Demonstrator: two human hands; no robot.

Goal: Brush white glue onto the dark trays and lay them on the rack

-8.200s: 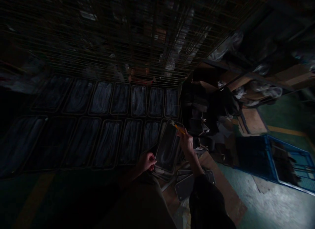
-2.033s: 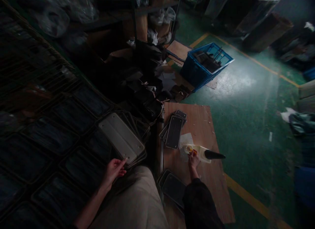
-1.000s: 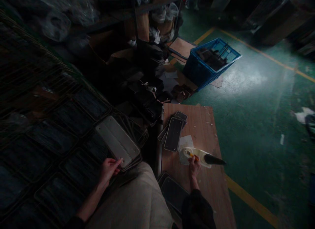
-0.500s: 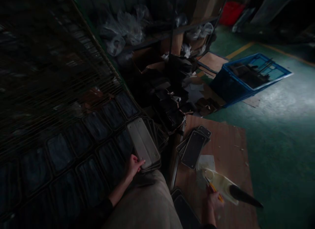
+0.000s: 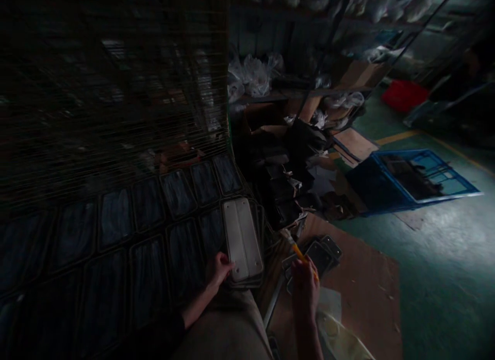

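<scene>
Brush (image 5: 298, 251) and right hand (image 5: 305, 288) have moved away from the mouth of the pale container (image 5: 344, 339), where they were half a second ago; the container now lies partly out of frame. The right grip is closed around the brush's yellow handle, bristles pointing up and leftward, near the far left edge of the wooden surface (image 5: 363, 282). Behind the handle, a few dark panels (image 5: 319, 254) lie overlapped on that surface, with a white sheet (image 5: 330, 300) nearer the container. The left hand (image 5: 220, 270) has its fingers curled and thumb at the lower left edge of a pale panel (image 5: 243, 236); whether that grip pinches it or merely rests there I cannot tell. The pale panel lies atop a fanned stack, just beyond the person's clothed lap (image 5: 228, 329). Leftward run two rows of dark rectangular panels (image 5: 183, 262), several streaked whitish, before a wire mesh (image 5: 116, 92). A blue crate (image 5: 375, 187) stands on the green floor (image 5: 444, 277).
</scene>
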